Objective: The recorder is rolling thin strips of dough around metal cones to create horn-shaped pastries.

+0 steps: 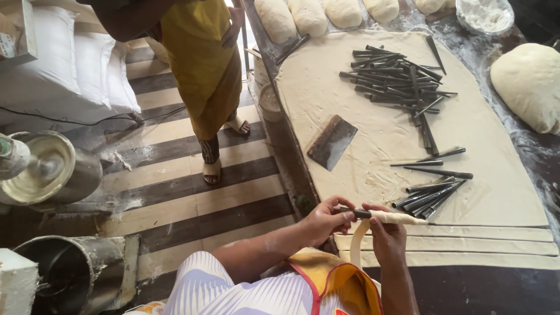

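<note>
Head view looks down on my two hands at the near edge of the dark floury counter (478, 286): my left hand (324, 220) has its fingers clamped on the bare dark end of a thin tapered metal cone mould (357, 213), and my right hand (388, 238) has its fingers closed around the part of that mould already wrapped in a pale strip of dough (357, 239), which spirals along the mould and hangs down in a loop between my wrists. Just beyond my hands lie long cut dough strips (466, 245) side by side, and past them the wide rolled-out dough sheet (373, 134) covers the counter. A small bundle of bare dark cone moulds (429, 195) rests on the sheet near my right hand, a larger heap of the same moulds (396, 79) lies well apart at the far end, and a flat rectangular metal scraper (332, 142) sits on the sheet between them. Rounded dough lumps (309, 16) line the far edge. Another person in a yellow apron (201, 64) stands on the striped floor (175, 192) to my left
</note>
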